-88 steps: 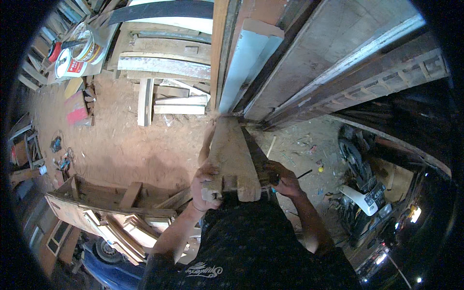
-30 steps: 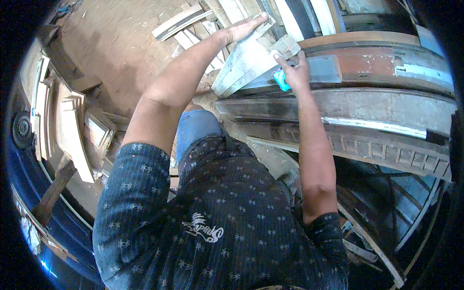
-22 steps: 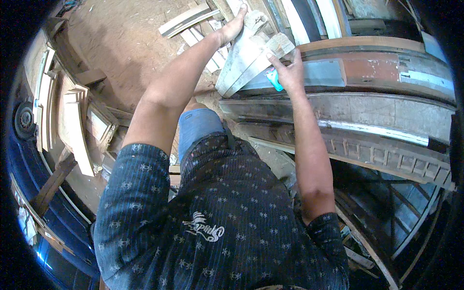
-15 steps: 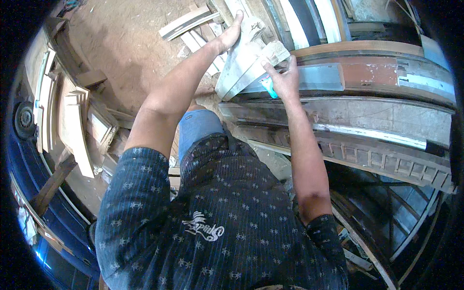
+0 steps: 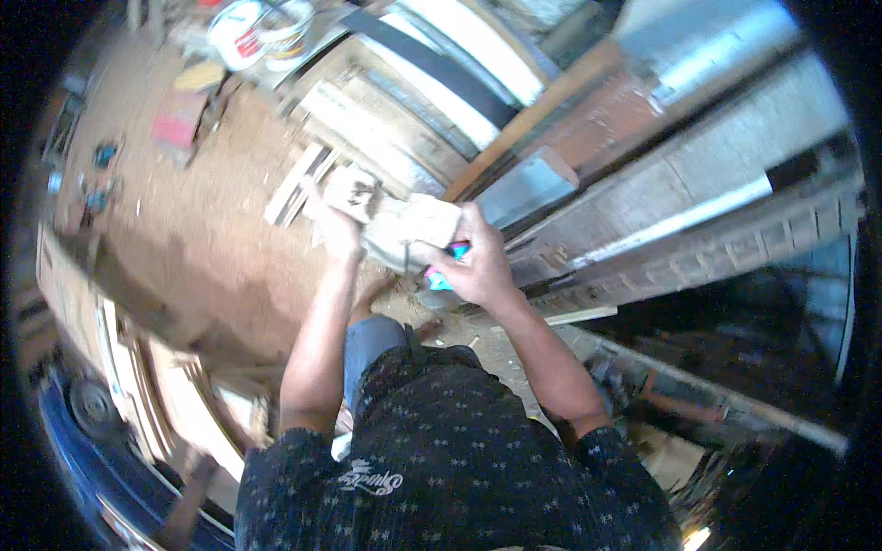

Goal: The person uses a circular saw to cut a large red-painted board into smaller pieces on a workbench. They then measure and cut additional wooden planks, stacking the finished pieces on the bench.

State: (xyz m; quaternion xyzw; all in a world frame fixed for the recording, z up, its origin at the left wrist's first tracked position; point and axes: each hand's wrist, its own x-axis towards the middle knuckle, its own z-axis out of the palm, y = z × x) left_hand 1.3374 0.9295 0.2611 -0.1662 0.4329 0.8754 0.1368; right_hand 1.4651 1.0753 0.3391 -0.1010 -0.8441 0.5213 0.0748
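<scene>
Hands grip a pale, worn wooden block (image 5: 404, 225) above the sawdust floor (image 5: 211, 230): left hand (image 5: 338, 230) clasps its left end, right hand (image 5: 478, 266) its right, also pinching a turquoise tool (image 5: 439, 280). White bucket (image 5: 241, 32), contents unclear, top left.

floor: bare reddish-brown dirt floor (image 5: 202, 230), sawdust and wood chips (image 5: 478, 344) scattered near the middle
right side: long weathered timber beams (image 5: 698, 184) stacked side by side, running diagonally; one carved moulding strip (image 5: 735, 248) along the lower edge
top: pale planks (image 5: 459, 55) and a dark board (image 5: 432, 64) leaning together
top left: white bucket (image 5: 239, 32), red flat piece (image 5: 175, 119), small offcuts (image 5: 294, 184) on the ground
left edge: light wooden frames (image 5: 138, 367) lying flat
bottom left: blue vehicle body (image 5: 101, 477)
light: strong daylight, hard shadows on the dirt; lower right in deep shade
</scene>
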